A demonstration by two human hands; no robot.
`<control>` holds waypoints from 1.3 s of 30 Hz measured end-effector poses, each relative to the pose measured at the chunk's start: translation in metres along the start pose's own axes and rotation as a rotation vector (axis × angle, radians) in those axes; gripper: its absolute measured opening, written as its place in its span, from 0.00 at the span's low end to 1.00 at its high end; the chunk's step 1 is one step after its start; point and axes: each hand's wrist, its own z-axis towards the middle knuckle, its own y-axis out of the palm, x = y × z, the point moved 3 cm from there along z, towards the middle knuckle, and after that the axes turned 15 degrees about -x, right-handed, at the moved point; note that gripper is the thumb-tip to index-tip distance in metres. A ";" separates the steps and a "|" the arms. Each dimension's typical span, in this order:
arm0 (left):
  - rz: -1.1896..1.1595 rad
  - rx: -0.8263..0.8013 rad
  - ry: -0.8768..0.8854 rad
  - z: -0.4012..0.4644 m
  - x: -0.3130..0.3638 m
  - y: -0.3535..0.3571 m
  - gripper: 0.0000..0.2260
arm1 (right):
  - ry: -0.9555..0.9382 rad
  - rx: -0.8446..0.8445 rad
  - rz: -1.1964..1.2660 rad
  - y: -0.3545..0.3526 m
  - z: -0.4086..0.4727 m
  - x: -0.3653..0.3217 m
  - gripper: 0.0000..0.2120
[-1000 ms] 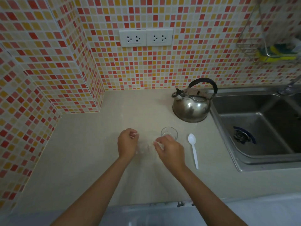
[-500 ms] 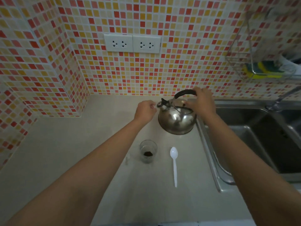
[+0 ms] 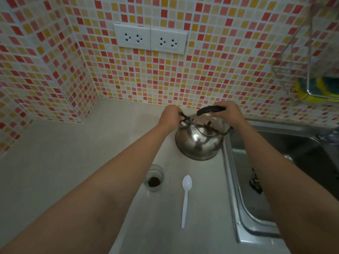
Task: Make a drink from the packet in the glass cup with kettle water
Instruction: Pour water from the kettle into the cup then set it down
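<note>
A steel kettle (image 3: 199, 143) stands on the beige counter (image 3: 55, 162) beside the sink. My right hand (image 3: 229, 114) grips its black handle from the right. My left hand (image 3: 170, 117) pinches the small black cap at the kettle's spout. Nearer to me, a small glass cup (image 3: 153, 177) stands upright with dark brown powder at its bottom. A white plastic spoon (image 3: 186, 197) lies just right of the cup, bowl pointing away from me. The packet is hidden from view.
A steel sink (image 3: 275, 180) fills the right side, its rim running close to the kettle and spoon. Two white wall sockets (image 3: 150, 38) sit on the tiled wall above. A wire rack (image 3: 311, 79) with a yellow sponge hangs at the upper right.
Both hands left the cup and reached to the kettle. The right hand took the handle; the left closed on the spout cap. Brown powder now lies in the cup.
</note>
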 end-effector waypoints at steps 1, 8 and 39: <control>-0.008 -0.006 0.002 -0.001 0.001 0.000 0.11 | -0.011 -0.002 0.030 0.000 -0.002 0.000 0.11; 0.086 -0.078 0.059 -0.020 0.014 -0.018 0.13 | -0.078 0.021 0.099 -0.004 -0.019 -0.014 0.15; 0.191 -0.291 0.242 -0.173 -0.012 -0.036 0.17 | -0.156 -0.035 -0.283 0.039 -0.176 -0.140 0.17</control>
